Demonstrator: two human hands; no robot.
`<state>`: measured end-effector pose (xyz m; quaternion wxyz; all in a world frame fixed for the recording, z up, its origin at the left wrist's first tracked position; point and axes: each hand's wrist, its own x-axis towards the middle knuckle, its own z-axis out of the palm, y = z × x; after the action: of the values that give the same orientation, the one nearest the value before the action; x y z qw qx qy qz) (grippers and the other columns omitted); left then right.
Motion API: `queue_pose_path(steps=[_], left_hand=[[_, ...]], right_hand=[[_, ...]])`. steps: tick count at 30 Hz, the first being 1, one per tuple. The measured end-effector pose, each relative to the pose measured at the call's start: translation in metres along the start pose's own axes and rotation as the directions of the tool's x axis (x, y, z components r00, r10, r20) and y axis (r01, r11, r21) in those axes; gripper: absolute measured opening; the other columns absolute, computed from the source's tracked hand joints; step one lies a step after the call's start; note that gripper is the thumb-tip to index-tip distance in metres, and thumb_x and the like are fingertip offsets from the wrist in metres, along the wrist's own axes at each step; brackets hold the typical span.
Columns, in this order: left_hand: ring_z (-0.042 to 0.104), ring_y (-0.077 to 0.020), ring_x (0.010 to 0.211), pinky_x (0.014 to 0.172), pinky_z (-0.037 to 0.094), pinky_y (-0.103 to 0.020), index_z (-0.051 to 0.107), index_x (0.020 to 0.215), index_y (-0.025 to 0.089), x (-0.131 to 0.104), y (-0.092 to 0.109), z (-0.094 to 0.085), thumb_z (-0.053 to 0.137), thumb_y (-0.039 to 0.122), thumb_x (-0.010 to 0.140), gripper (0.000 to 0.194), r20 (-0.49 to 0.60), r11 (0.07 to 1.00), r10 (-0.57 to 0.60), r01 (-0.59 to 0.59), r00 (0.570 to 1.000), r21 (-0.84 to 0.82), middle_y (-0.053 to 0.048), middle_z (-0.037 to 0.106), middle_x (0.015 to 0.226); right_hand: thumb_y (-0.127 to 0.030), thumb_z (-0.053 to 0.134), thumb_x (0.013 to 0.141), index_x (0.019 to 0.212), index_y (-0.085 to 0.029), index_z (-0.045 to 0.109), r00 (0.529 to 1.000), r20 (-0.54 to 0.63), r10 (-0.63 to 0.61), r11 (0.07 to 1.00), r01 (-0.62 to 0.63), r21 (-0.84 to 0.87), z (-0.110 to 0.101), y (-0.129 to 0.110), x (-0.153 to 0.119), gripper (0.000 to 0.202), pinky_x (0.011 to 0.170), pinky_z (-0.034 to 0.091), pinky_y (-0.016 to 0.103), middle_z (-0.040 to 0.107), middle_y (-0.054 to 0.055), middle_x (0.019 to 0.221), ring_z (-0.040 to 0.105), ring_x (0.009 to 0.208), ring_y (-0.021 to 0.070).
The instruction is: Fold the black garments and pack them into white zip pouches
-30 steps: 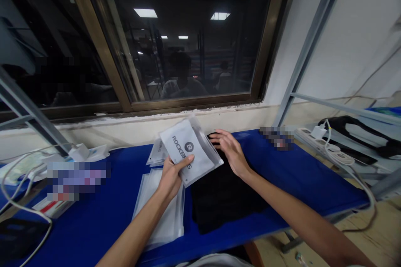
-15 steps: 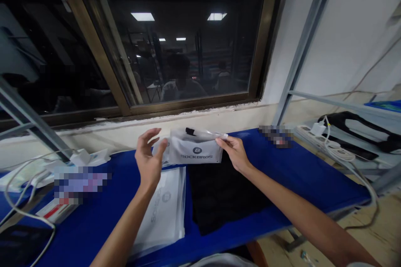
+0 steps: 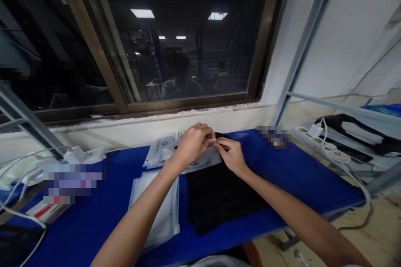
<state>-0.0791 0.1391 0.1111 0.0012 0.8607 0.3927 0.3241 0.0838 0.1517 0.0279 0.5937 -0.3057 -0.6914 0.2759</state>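
Note:
Both my hands meet at the top right corner of a translucent zip bag (image 3: 205, 161) printed ROCKBROS. My left hand (image 3: 196, 139) reaches across the bag, its fingers pinched at that corner and covering much of the print. From the right, my right hand (image 3: 230, 152) pinches the same corner between thumb and fingers. Black folded cloth (image 3: 225, 194) lies on the blue table just below the bag. More printed zip bags (image 3: 158, 150) lie to the left of my hands, and a larger zip bag (image 3: 161, 204) lies flat nearer to me, partly under my left forearm.
The blue tabletop (image 3: 109, 208) stands against a wall below a dark window (image 3: 188, 58). Chargers and white cables (image 3: 77, 156) sit at the left. On the right are a power strip (image 3: 322, 144) and a metal frame post (image 3: 303, 46).
My left hand has gone from spread fingers left of the bag to a pinch at its top right corner. My right hand has stayed at that corner.

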Motion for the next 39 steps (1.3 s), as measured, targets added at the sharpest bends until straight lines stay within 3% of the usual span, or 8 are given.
queue_pose_path(steps=[12, 16, 19, 26, 29, 32, 36, 39], left_hand=[[0.065, -0.0265, 0.096, 0.076, 0.044, -0.034, 0.064, 0.092, 0.023, -0.010, -0.051, -0.073, 0.061, 0.022, 0.090, 0.004, 0.032, 0.938, -0.172, 0.154, 0.985, 0.311, -0.004, 0.072, 0.102], [0.068, -0.0241, 0.086, 0.074, 0.047, -0.035, 0.060, 0.090, 0.021, -0.008, -0.065, -0.063, 0.060, 0.027, 0.091, 0.007, -0.099, 0.955, -0.277, 0.285, 0.956, 0.087, -0.005, 0.072, 0.092], [0.069, -0.0219, 0.078, 0.071, 0.053, -0.035, 0.057, 0.096, 0.019, -0.007, -0.074, -0.053, 0.061, 0.040, 0.091, 0.023, -0.118, 0.860, -0.452, 0.398, 0.884, -0.318, -0.007, 0.070, 0.089], [0.074, -0.0291, 0.092, 0.079, 0.060, -0.042, 0.065, 0.111, 0.014, -0.018, -0.095, -0.053, 0.090, 0.050, 0.065, 0.063, 0.445, 0.431, -0.493, 0.654, 0.747, -0.621, -0.015, 0.075, 0.102], [0.073, -0.0292, 0.092, 0.075, 0.060, -0.039, 0.069, 0.106, 0.013, -0.019, -0.111, -0.047, 0.095, 0.040, 0.056, 0.062, 0.307, 0.343, -0.623, 0.604, 0.719, -0.719, -0.015, 0.075, 0.103], [0.072, -0.0260, 0.086, 0.067, 0.057, -0.033, 0.064, 0.110, 0.014, -0.022, -0.135, -0.042, 0.094, 0.032, 0.056, 0.064, 0.150, 0.354, -0.761, 0.598, 0.631, -0.719, -0.013, 0.074, 0.099], [0.071, -0.0227, 0.095, 0.070, 0.055, -0.028, 0.046, 0.136, 0.018, -0.037, -0.171, -0.039, 0.081, 0.031, 0.074, 0.073, -0.101, 0.433, -0.870, 0.648, 0.483, -0.627, -0.011, 0.071, 0.110], [0.069, -0.0247, 0.107, 0.080, 0.055, -0.030, 0.047, 0.137, 0.016, -0.050, -0.191, -0.032, 0.074, 0.031, 0.080, 0.065, -0.166, 0.471, -0.877, 0.737, 0.452, -0.485, -0.013, 0.072, 0.115]], right_hand=[[-0.046, 0.079, 0.079, 0.073, -0.018, 0.074, 0.887, -0.461, 0.040, 0.996, 0.003, 0.094, -0.041, 0.034, 0.034, 0.029, 0.061, 0.045, 0.028, 0.061, -0.002, 0.063, 0.055, 0.060, 0.0136], [-0.051, 0.083, 0.071, 0.074, -0.018, 0.071, 0.895, -0.310, 0.320, 0.910, -0.199, 0.364, -0.029, 0.033, 0.029, 0.036, 0.053, 0.047, 0.024, 0.065, -0.001, 0.066, 0.058, 0.059, 0.0133], [-0.048, 0.090, 0.060, 0.075, -0.017, 0.068, 0.813, -0.218, 0.540, 0.748, -0.344, 0.568, -0.017, 0.034, 0.022, 0.040, 0.049, 0.048, 0.023, 0.067, 0.000, 0.067, 0.061, 0.057, 0.0135], [-0.033, 0.092, 0.063, 0.072, -0.020, 0.057, 0.774, -0.119, 0.622, 0.600, -0.373, 0.707, 0.000, 0.035, 0.009, 0.038, 0.075, 0.063, 0.033, 0.074, 0.001, 0.081, 0.073, 0.079, 0.0179], [-0.027, 0.092, 0.065, 0.077, -0.019, 0.061, 0.819, 0.218, 0.531, 0.506, -0.513, 0.694, 0.008, 0.024, 0.002, 0.034, 0.093, 0.061, 0.036, 0.075, 0.001, 0.085, 0.074, 0.087, 0.0174], [-0.027, 0.087, 0.074, 0.091, -0.017, 0.065, 0.756, 0.495, 0.428, 0.494, -0.654, 0.573, 0.011, 0.014, -0.005, 0.030, 0.097, 0.059, 0.037, 0.078, 0.007, 0.094, 0.076, 0.096, 0.0205], [-0.031, 0.083, 0.078, 0.098, -0.016, 0.064, 0.728, 0.549, 0.409, 0.579, -0.673, 0.460, 0.009, 0.012, -0.007, 0.031, 0.076, 0.063, 0.033, 0.078, 0.011, 0.098, 0.078, 0.083, 0.0220], [-0.033, 0.081, 0.079, 0.094, -0.015, 0.065, 0.743, 0.513, 0.429, 0.637, -0.652, 0.412, 0.008, 0.013, -0.007, 0.028, 0.068, 0.063, 0.030, 0.078, 0.011, 0.094, 0.076, 0.074, 0.0197]])
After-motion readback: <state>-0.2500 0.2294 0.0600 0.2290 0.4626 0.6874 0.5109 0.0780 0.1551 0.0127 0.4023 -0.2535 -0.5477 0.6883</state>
